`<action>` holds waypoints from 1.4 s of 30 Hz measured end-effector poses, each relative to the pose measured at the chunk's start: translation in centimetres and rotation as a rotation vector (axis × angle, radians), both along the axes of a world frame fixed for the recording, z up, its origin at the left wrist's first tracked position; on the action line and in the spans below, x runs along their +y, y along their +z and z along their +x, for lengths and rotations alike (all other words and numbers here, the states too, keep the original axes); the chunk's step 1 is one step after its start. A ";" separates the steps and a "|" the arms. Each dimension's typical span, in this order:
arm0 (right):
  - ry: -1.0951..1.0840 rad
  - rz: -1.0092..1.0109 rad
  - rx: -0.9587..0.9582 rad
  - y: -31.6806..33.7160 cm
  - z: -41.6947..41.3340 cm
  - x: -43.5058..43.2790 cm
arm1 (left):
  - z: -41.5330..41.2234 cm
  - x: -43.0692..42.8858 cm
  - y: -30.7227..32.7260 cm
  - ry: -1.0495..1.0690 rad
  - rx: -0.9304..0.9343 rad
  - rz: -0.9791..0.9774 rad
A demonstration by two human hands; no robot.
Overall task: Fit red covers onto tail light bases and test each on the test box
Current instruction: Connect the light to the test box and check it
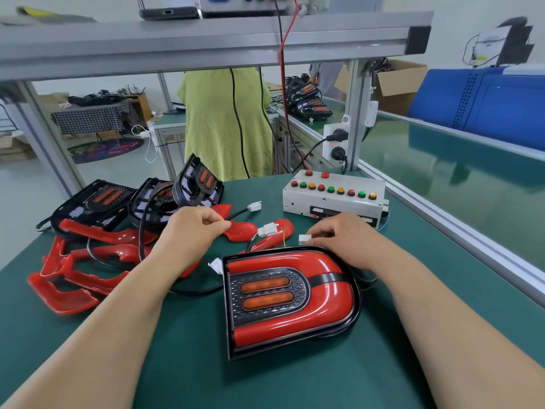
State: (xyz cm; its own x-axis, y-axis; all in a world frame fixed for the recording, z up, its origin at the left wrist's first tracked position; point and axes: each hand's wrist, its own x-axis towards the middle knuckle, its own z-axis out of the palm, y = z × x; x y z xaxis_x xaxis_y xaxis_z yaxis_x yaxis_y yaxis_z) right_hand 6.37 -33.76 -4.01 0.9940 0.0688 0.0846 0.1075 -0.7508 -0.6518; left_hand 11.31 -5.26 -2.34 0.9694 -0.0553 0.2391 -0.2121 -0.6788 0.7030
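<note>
Assembled tail light [290,299], glossy red U-shaped cover on black plastic base, is laid flat at 6 o'clock, long axis 9 to 3. Small white plastic connector [303,238] is pinched by right hand [339,240] just past its 12 o'clock edge; thin black cable [237,214] is pinched by left hand [194,228]. Grey button-topped test box [333,202] sits at 1 o'clock, nearer right hand. Green bench mat [206,364], loose red covers [88,261] at 9

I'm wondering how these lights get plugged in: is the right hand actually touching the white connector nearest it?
Touching. The head view shows the right hand pinching the white connector in its fingertips, just beyond the covered tail light.
</note>
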 end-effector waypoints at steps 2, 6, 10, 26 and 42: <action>-0.005 0.003 0.013 0.0 0.0 -0.1 | -0.4 0.2 0.5 -0.002 0.015 -0.003; -0.001 0.018 0.027 -0.1 0.0 -0.2 | -2.1 0.1 2.0 -0.039 0.088 0.098; -0.001 0.052 0.049 0.0 0.0 -0.2 | -4.6 0.0 3.0 -0.111 0.282 0.268; -0.019 0.026 -0.080 0.2 -1.0 0.3 | -6.5 0.0 0.5 -0.298 0.550 -0.292; 0.172 0.023 0.072 0.6 -2.6 4.6 | -4.1 1.7 0.1 0.071 0.407 -1.029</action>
State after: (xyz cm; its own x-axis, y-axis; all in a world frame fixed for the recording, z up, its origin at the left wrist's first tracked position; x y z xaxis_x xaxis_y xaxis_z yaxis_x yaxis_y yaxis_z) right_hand 3.78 -29.15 -3.43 0.9713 0.2371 0.0168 0.1851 -0.7101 -0.6794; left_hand 7.22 -3.55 -2.21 0.9791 0.0453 -0.1982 0.1792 0.2678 0.9467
